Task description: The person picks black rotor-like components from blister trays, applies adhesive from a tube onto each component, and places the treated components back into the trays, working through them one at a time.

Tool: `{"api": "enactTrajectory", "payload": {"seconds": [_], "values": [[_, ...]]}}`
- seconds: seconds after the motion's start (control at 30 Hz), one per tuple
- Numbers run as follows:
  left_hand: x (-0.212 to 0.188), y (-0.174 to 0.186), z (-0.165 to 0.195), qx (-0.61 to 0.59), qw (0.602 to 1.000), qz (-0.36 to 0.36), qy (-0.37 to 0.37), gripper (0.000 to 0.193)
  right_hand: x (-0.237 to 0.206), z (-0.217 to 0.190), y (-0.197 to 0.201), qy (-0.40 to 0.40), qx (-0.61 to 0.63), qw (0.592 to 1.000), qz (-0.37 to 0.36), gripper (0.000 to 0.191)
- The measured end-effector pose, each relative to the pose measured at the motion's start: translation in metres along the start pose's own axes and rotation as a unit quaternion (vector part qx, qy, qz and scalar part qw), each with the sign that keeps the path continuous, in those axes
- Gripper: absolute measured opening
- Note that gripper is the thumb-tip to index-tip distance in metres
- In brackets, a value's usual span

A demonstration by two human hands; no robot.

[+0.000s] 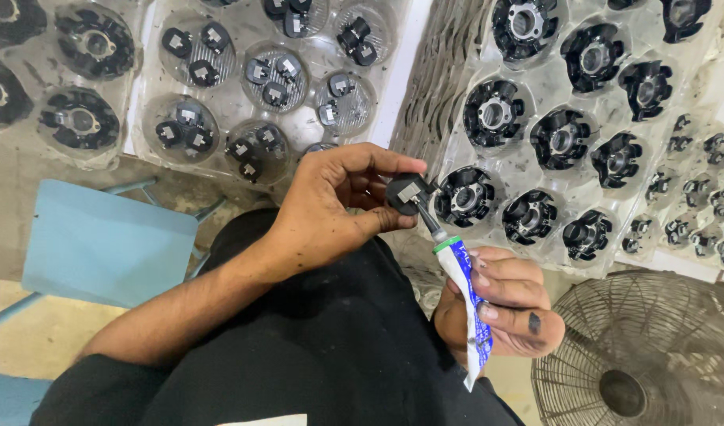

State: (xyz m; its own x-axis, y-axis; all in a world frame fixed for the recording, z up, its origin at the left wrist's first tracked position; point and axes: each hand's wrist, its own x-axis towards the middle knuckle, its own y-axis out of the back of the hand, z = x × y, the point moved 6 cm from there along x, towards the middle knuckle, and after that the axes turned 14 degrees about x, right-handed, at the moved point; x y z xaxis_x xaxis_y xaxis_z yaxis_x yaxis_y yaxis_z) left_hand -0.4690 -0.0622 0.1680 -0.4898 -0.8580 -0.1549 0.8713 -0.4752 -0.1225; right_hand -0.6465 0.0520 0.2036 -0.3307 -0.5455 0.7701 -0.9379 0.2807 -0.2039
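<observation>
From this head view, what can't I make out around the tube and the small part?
- Nozzle tip of the tube: hidden behind the small black part held by the left hand.
- Tube's lower body: covered by the right hand.
- Any adhesive coming out: too small to tell.
- Fan guard and clear trays: cut off by the frame edges.

white-and-blue tube (468,304), black part (406,193), light-blue chair (102,241)
</observation>
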Motion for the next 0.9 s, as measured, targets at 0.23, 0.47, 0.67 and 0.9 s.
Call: {"api": "enactTrajectory", "payload": {"seconds": [0.23,0.47,0.67,0.9], "values": [[0.002,0.000,0.001,-0.031,0.999,-0.012,-0.002,0.043,-0.001,-0.003,0.002,0.001,-0.027,1.000,0.006,0.039],[0.003,0.000,-0.006,-0.021,1.000,-0.007,0.006,0.044,0.001,-0.003,0.000,-0.012,-0.032,0.999,-0.010,0.042],[0.006,-0.008,-0.027,-0.110,0.994,-0.024,0.004,0.044,0.004,0.001,-0.003,-0.020,-0.030,0.999,0.028,0.040],[0.005,-0.027,-0.053,-0.304,0.947,-0.075,0.072,0.045,0.001,0.011,0.005,-0.050,0.049,0.996,0.063,0.036]]}}
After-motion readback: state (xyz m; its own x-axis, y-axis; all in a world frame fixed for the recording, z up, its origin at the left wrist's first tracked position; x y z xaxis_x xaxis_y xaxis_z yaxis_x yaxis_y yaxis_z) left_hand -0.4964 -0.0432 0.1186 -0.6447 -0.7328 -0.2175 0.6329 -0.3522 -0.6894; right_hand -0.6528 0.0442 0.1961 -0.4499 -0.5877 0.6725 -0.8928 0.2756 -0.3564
